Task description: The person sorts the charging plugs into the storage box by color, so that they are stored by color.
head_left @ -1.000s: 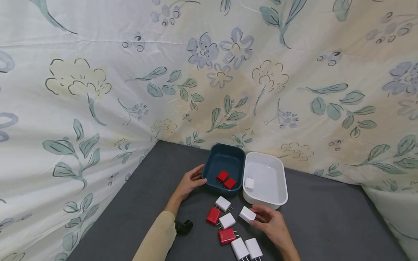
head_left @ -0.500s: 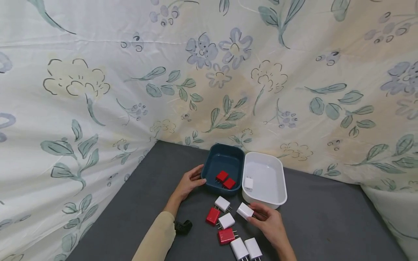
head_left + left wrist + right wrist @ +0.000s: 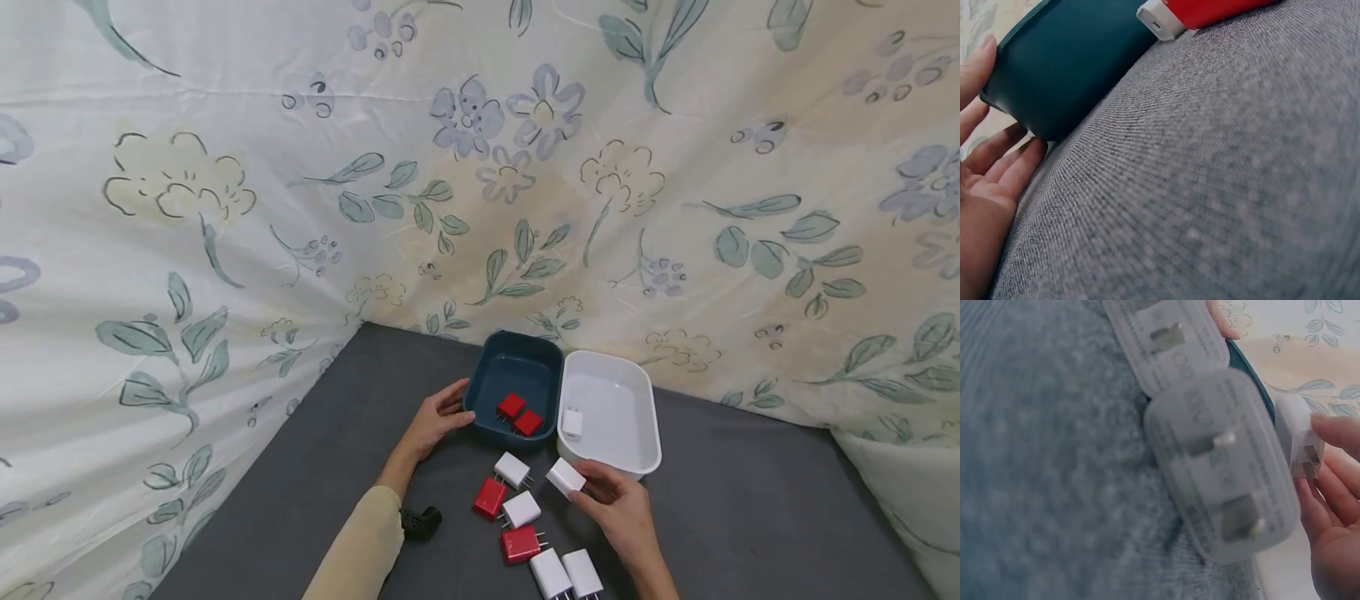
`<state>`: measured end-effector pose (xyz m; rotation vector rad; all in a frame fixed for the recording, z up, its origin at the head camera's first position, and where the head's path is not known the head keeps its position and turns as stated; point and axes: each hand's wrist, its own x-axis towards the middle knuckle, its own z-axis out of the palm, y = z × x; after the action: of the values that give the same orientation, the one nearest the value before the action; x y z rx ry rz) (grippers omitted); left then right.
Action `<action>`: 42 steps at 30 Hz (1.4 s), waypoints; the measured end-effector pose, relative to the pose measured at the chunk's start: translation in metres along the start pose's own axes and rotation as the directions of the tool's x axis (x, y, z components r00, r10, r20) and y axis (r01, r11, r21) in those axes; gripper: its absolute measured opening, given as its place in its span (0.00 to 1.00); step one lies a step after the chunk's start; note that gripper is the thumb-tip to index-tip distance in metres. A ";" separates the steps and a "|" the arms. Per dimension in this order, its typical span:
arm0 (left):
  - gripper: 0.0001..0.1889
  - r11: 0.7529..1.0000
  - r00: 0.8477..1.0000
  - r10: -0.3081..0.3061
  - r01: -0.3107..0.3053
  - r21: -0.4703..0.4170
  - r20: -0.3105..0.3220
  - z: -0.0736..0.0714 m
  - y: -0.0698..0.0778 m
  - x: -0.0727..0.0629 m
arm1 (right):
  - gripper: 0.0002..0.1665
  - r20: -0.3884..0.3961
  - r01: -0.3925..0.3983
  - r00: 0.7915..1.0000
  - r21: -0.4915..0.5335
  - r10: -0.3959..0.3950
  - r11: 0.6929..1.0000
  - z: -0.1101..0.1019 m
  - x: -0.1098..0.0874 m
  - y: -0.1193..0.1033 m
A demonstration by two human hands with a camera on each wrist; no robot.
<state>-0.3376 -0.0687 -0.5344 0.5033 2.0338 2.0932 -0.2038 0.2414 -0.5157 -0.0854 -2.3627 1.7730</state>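
My right hand [image 3: 621, 504] pinches a white plug charger [image 3: 566, 477] between thumb and fingers, just in front of the white bin [image 3: 654, 417]. In the right wrist view its metal prongs point toward the palm. My left hand [image 3: 438, 419] touches the near left corner of the dark blue bin [image 3: 480, 367], thumb and fingers spread along its outer wall. Two red chargers [image 3: 528, 422] lie in the blue bin and one white charger [image 3: 572, 423] in the white one. Loose on the table are red chargers [image 3: 491, 497] and several white chargers [image 3: 521, 509].
The bins stand side by side at the back of the grey cloth-covered table [image 3: 750, 500], close to a floral curtain [image 3: 525, 167]. A black strap-like object [image 3: 422, 523] is at my left wrist. Two white chargers [image 3: 582, 573] lie nearest the front.
My right hand has shifted slightly toward the bins with the white charger, which is tipped a little differently. The left hand stays at the blue bin.
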 end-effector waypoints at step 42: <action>0.37 1.000 1.000 -0.009 0.009 0.006 0.005 0.002 0.013 -0.006 | 0.24 -0.253 0.003 0.967 0.091 0.020 0.996 -0.012 0.009 -0.015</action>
<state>-0.3303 -0.0700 -0.5224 0.4987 2.0359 2.0798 -0.2091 0.2503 -0.4971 -0.2918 -2.1037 1.7530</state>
